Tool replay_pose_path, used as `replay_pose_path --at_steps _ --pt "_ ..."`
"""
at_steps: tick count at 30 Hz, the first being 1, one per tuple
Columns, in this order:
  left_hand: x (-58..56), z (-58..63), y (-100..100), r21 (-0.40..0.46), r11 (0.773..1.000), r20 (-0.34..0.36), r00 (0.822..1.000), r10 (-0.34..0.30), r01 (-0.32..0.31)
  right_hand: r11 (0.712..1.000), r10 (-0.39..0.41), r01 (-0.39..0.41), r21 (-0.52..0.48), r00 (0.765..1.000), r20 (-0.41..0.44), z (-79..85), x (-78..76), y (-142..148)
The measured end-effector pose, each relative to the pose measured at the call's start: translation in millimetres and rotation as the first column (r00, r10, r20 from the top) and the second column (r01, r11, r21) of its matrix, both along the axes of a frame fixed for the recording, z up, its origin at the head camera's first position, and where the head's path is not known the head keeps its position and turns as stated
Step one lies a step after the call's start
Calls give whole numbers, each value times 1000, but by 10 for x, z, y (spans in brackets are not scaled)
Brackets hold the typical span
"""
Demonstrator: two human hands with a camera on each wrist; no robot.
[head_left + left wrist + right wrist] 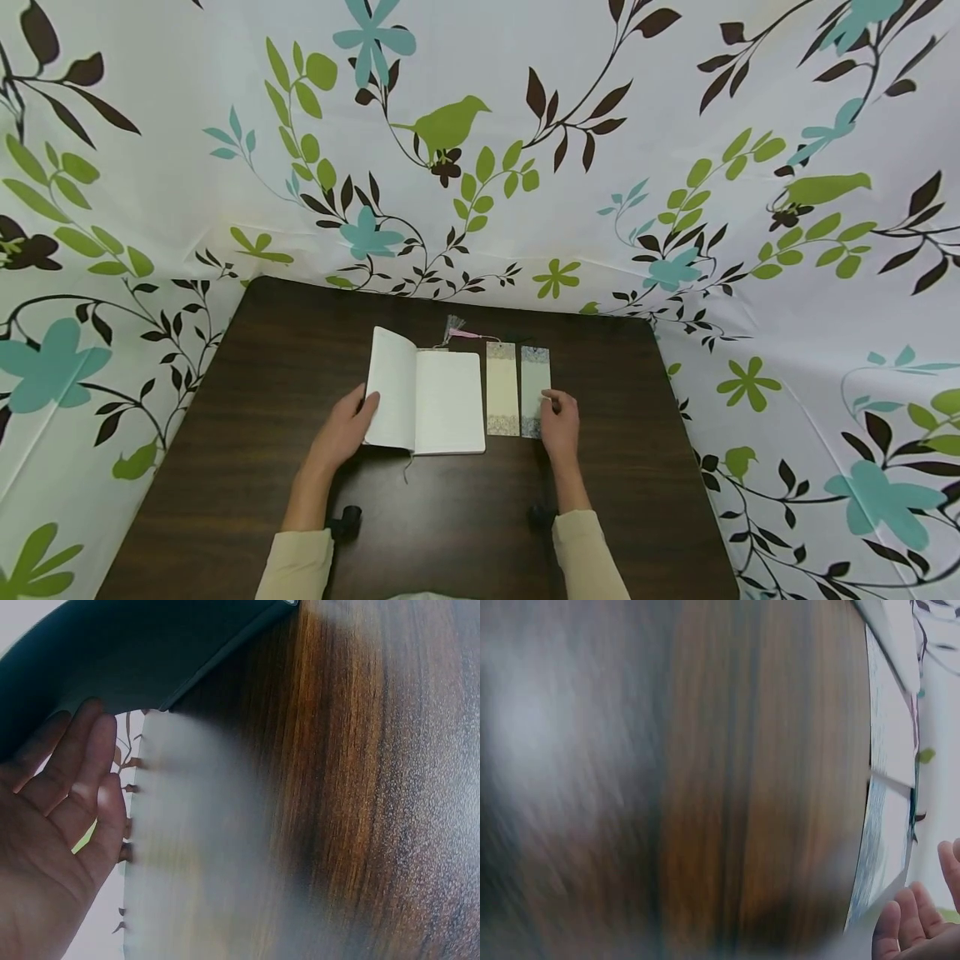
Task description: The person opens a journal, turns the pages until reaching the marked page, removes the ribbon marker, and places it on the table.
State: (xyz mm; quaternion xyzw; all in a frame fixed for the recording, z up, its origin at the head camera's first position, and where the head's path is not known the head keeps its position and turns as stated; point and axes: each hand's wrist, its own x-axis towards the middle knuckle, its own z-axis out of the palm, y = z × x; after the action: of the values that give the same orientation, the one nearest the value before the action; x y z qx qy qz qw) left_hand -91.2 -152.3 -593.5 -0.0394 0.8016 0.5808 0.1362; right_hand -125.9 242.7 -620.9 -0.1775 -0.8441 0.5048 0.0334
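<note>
An open notebook (450, 404) with blank white pages lies on the dark table, its left side tilted up. My left hand (341, 429) grips that raised side, thumb over the page edge. The left wrist view shows the fingers behind the dark cover (172, 656). Right of the notebook lie a cream bookmark (502, 387) with a pink tassel (467, 334) and a pale green bookmark (535, 379) with dark patterned ends. My right hand (562, 423) pinches the right edge of the green bookmark, which looks slightly lifted in the right wrist view.
A grey tassel (453, 325) lies above the notebook, and a thin ribbon (407, 471) hangs from its lower edge. The dark wooden table (450, 533) meets a patterned cloth (480, 125) at its back and sides.
</note>
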Motion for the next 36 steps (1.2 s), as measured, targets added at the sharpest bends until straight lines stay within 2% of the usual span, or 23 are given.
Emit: replay_pose_path --at_steps 4,7,10,14,16,18,19,23,25,26,29,36 --pt "-18 24 5 -7 1000 8 1000 -4 4 999 51 -51 0 999 -16 6 19 -135" --pt "-31 44 -1 -7 1000 7 1000 -9 9 991 136 -136 8 990 -24 43 17 -270" --pt "-45 64 -3 0 1000 6 1000 0 0 964 265 -264 35 964 -26 90 8 -425" --pt "-59 74 5 5 1000 15 1000 3 -3 905 411 -407 127 912 -7 117 27 -632" --pt "-63 71 10 2 1000 21 1000 1 -1 861 474 -467 202 880 13 121 52 -729" --pt "-66 69 17 1 1000 30 1000 6 -6 797 548 -530 291 836 22 116 83 -813" --pt "-68 68 20 1 1000 32 999 10 -10 756 588 -563 333 808 29 113 101 -851" --pt "-79 65 21 16 1000 35 999 13 -14 553 732 -653 517 677 71 61 156 -964" --pt "-84 68 22 24 1000 35 999 10 -11 470 765 -660 586 636 102 31 178 -999" --pt "-86 67 22 26 1000 36 999 7 -8 444 772 -659 607 626 114 19 187 -1013" --pt "-82 65 23 35 999 46 999 5 -6 413 772 -666 621 618 150 7 214 -1037" --pt "-59 22 -3 52 999 49 999 -4 2 393 767 -716 577 602 225 20 246 -1074"
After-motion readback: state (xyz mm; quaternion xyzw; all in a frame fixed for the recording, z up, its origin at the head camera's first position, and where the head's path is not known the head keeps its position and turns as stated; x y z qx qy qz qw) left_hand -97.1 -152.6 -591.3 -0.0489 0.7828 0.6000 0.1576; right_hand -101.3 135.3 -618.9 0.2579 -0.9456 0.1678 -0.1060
